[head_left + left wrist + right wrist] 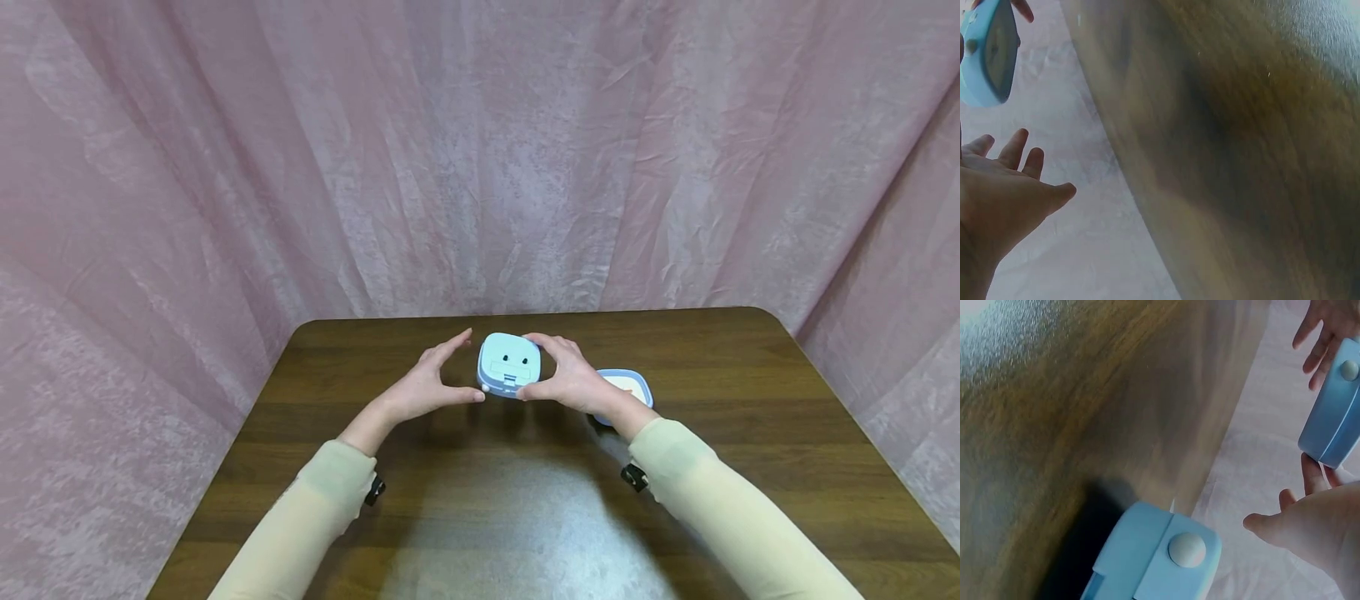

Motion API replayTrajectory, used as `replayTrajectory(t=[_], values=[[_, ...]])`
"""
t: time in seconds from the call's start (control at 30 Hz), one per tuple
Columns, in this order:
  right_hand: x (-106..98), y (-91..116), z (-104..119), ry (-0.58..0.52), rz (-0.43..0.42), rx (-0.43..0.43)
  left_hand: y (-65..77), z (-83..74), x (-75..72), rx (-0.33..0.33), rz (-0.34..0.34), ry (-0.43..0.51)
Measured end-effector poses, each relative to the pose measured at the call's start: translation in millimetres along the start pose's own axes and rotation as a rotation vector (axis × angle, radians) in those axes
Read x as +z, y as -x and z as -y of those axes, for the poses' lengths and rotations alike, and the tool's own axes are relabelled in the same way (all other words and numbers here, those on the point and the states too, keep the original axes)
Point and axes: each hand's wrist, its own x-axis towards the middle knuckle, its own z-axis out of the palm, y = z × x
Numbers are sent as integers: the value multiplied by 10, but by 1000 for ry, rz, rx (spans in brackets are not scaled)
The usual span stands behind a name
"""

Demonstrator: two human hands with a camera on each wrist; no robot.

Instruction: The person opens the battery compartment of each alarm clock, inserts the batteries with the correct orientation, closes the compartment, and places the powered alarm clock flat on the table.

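Observation:
A small light-blue alarm clock with rounded corners is held up over the table, its back with two dark knobs and a battery cover toward me. My right hand grips it by its right edge, between thumb and fingers. On its left side my left hand is spread, thumb and fingers apart; a gap separates it from the clock in the left wrist view. Partly behind the right forearm, a second blue clock with a pale face sits on the table; its white round knob shows in the right wrist view.
The brown wooden table has rounded far corners and a glare patch near its front. Pink curtains hang behind it and along both sides. A small dark device is worn at the right wrist.

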Motion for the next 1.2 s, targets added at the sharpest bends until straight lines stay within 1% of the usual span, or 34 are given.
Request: replayTrajectory(t=[0.23, 0.37, 0.5, 0.7, 0.93, 1.03, 1.2], values=[[14, -2, -18, -53, -11, 17, -17, 4, 79, 8, 2, 78], [23, -8, -24, -83, -20, 1, -29, 27, 123, 5, -6, 120], [32, -8, -20, -144, -21, -16, -41, 44, 162, 13, -11, 192], [41, 5, -9, -236, -7, 5, -54, 47, 214, 5, -3, 303], [54, 14, 5, -337, 17, 5, -73, 30, 263, 3, -1, 420], [62, 13, 0, -371, 22, 12, -82, 25, 282, -5, 12, 459], [82, 7, 5, -423, 20, 9, -89, 14, 303, -28, 22, 495]])
